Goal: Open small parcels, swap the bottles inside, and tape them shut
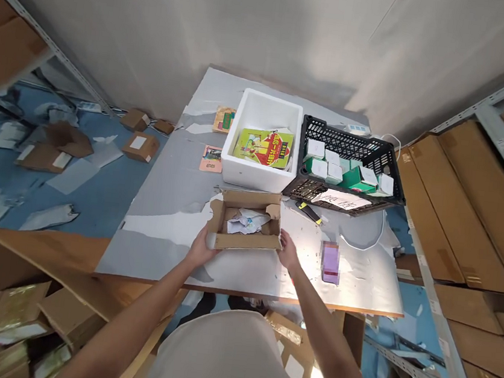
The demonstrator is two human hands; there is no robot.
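Observation:
An open brown cardboard box (242, 244) stands on the table between my hands. Crumpled white paper with some blue print (248, 222) lies inside it. Around the box's left end my left hand (201, 249) is closed, gripping its near corner. My right hand (288, 249) holds the opposite end, fingers against the outer wall. Just behind the box sits a white foam box (257, 176) with green and red printed packets (263, 148) in it. To the right of that, a black plastic crate (358, 137) holds several green and white small boxes (360, 178).
A yellow and black box cutter (309, 212) lies before the crate, and a purple phone-like item (331, 263) is at the right. Two printed cards, one orange-pink (211, 159), lie left of the foam box. A large carton (22, 242) with smaller boxes stands lower left; shelves (472, 208) flank the right.

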